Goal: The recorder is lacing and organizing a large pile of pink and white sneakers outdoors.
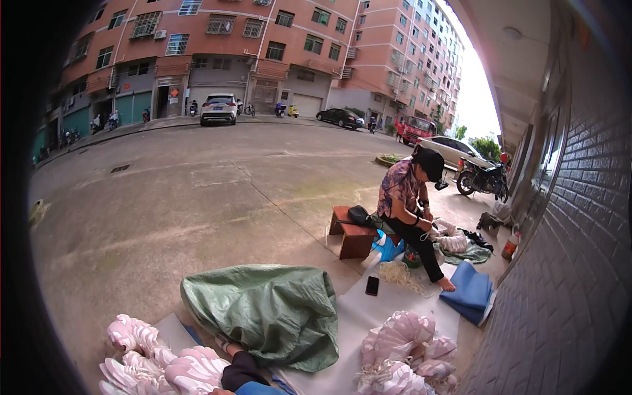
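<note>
Mostly, the wearer's hands lie beyond the lower edge of the frame: the left hand (222, 392) seems to show only as a sliver of skin at the bottom, left of centre, so whether its fingers are wide, narrow or holding something cannot be told, and the right hand is out of the picture. Just beside that sliver, at the lower left, lie the pink bundles (197, 368), pale pink and white, piled close together. The wearer's dark-clothed leg (242, 372) comes in next to them, its foot by the edge of a crumpled green sack (263, 309) at the lower centre. More bundles, the pale stacks (401, 336), sit lower right of centre on a white sheet (349, 332). Farther up the sheet are a dark phone (372, 286) and a loose heap of cream cords (401, 275), with a folded blue cloth (467, 289) toward the right. Right of centre, a co-worker (399, 187) in a dark cap sits on a brown bench (355, 242) that also carries a black bag (359, 215); this person's hands are close together near a whitish bundle (452, 239), and what their fingers grip is too small to tell.
</note>
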A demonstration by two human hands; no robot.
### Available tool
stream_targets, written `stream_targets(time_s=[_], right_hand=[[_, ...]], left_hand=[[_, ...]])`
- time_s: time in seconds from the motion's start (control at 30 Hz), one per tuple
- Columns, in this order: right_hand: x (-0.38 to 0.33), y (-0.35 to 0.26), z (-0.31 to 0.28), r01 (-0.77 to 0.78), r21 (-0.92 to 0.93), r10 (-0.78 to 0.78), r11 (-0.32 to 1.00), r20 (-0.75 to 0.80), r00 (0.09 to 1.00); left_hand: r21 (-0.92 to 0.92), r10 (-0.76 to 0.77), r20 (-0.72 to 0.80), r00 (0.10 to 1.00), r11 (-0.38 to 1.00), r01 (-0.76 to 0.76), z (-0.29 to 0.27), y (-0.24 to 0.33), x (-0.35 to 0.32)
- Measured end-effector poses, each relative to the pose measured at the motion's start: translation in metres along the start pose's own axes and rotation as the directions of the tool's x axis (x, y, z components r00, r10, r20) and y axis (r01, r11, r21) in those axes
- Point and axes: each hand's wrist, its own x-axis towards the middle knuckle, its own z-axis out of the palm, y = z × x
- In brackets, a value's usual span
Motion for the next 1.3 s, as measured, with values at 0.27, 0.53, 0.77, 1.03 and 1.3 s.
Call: stream_targets(time_s=[0.27, 0.53, 0.77, 1.03, 1.3], right_hand=[[0.006, 0.0, -0.004, 0.0, 0.116, 0.001, 0.993, -0.005, 1.0], [0.03, 0.021, -0.017, -0.119, 0.442, 0.143, 0.889, -0.023, 0.989], [0.018, -0.028, -0.038, -0.155, 0.836, 0.029, 0.526, 0.165, 0.986], [0.023, -0.011, -0.096, 0.188, 0.393, -0.404, 0.9, 0.59, 0.699], [0.003, 0.09, -0.183, 0.349, -0.596, -0.042, 0.723, 0.467, 0.883]], left_hand=[[-0.051, -0.085, -0.095, 0.992, 0.995, 0.081, 0.014, 0.004, -0.002], [-0.137, -0.159, 0.087, 0.983, 0.976, 0.17, -0.019, -0.002, 0.023], [-0.183, -0.096, 0.057, 0.994, 0.978, 0.105, 0.021, 0.008, -0.025], [-0.163, -0.085, 0.268, 0.96, 0.978, 0.132, -0.006, 0.003, -0.006], [-0.18, -0.162, -0.059, 0.985, 0.972, 0.149, 0.011, 0.009, -0.014]])
